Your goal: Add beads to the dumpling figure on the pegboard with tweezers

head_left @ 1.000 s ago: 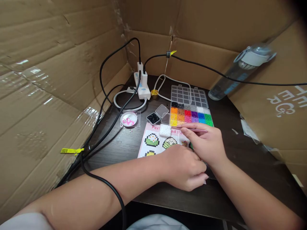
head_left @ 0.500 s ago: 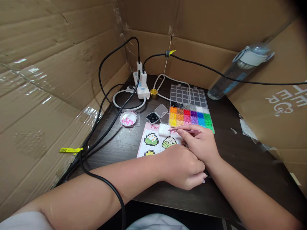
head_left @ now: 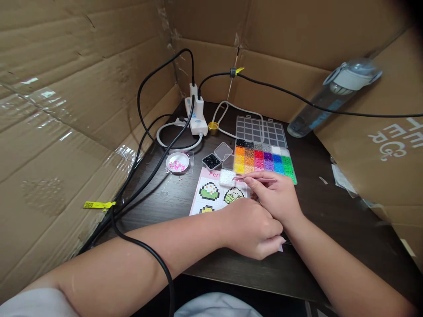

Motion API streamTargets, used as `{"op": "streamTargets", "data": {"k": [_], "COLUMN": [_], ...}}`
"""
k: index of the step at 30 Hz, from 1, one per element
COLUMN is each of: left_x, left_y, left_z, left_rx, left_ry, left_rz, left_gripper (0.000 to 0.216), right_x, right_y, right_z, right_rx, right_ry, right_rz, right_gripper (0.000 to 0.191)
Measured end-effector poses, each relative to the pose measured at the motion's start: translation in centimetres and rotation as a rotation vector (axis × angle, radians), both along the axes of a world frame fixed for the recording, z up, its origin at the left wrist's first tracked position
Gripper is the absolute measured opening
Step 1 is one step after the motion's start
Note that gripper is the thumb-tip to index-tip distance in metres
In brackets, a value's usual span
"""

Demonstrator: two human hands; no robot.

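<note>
Head view: right hand (head_left: 279, 198) pinches pink tweezers (head_left: 256, 179) between thumb and fingers, closed firmly on them; we note the tips lie at the white bead tub (head_left: 227, 177), on the pattern sheet (head_left: 211, 193) just before the bead box (head_left: 264, 160); left hand (head_left: 254, 231) rests on the table (head_left: 330, 211), touching the right wrist, fingers curled down; we cannot tell what they grip; pink-bead dish (head_left: 177, 164) well apart, left.
</note>
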State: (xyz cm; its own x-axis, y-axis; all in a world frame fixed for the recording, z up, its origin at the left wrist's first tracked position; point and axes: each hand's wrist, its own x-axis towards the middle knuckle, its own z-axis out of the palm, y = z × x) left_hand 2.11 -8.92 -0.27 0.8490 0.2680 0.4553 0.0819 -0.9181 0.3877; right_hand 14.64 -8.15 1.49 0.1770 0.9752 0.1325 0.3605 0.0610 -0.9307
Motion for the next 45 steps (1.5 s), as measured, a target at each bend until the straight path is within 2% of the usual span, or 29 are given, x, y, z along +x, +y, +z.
{"op": "streamTargets", "data": {"k": [22, 45], "left_x": [-0.03, 0.01], "left_y": [0.0, 0.02], "left_z": [-0.08, 0.36], "left_rx": [0.008, -0.003], "left_ry": [-0.028, 0.055], "left_rz": [0.003, -0.005], "left_gripper": [0.03, 0.03], "right_x": [-0.14, -0.22], "right_y": [0.02, -0.12], "right_z": [0.07, 0.47], "right_rx": [-0.009, -0.063], "right_ry": [-0.012, 0.003], "right_rz": [0.007, 0.018], "right_gripper": [0.007, 0.007]}}
